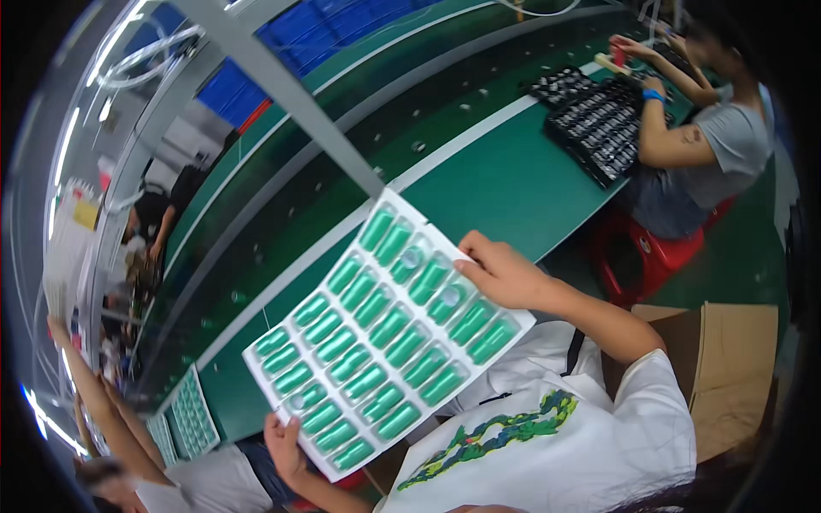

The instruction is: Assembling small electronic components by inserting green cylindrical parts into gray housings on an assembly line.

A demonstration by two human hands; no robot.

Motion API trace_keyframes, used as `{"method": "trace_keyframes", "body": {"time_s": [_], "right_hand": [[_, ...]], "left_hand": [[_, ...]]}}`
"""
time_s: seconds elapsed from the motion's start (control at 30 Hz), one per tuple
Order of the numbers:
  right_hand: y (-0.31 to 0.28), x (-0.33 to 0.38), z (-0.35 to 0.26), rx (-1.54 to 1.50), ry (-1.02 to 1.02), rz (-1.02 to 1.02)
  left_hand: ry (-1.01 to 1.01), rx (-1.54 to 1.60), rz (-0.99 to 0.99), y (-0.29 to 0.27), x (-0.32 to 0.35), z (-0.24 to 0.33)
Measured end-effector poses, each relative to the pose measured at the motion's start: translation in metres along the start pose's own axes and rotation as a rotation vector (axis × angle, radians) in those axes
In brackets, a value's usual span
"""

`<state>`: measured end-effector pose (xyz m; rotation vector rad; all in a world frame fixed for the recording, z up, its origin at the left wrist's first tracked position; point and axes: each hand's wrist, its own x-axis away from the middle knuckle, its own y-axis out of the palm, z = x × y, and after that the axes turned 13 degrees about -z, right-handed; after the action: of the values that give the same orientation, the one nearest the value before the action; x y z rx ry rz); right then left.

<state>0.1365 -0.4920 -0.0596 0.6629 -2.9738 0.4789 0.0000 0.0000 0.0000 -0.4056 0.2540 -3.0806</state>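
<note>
Head view: clear blister tray [389, 333] with rows of green-looking pockets held up in both hands, tilted, over near edge of green workbench [513, 184]. Right hand [505, 274] at tray's upper right edge, fingers curled together, pinching the rim, thumb on top. Left hand [285, 445] at lower left corner, thumb over the rim, other fingers under the tray, so can't tell their spread. Tray overhangs bench edge toward white printed shirt [547, 436]. Open bench surface beyond tray's far edge, up to white stripe and conveyor belt [359, 111]. Second tray [192, 415] flat on bench to the left, well apart. Black trays [599, 124] far right, in front of a seated co-worker [710, 145] on red stool [654, 252]. Cardboard box [727, 368] just beside right elbow. Another person's arm [103, 410] at left rim.
</note>
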Motion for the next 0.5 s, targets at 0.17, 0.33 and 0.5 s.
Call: {"method": "trace_keyframes", "body": {"time_s": [0.17,0.33,0.5], "right_hand": [[0.041,0.058,-0.036,0.114,0.118,0.229],[0.04,0.049,-0.023,0.241,0.061,0.408],[0.032,0.027,-0.024,0.41,0.093,0.326]], "left_hand": [[-0.078,0.001,-0.126,-0.027,-0.032,-0.007],[0.059,0.029,-0.113,-0.023,-0.068,-0.04],[0.061,-0.391,0.086,-0.025,-0.056,-0.047]]}}
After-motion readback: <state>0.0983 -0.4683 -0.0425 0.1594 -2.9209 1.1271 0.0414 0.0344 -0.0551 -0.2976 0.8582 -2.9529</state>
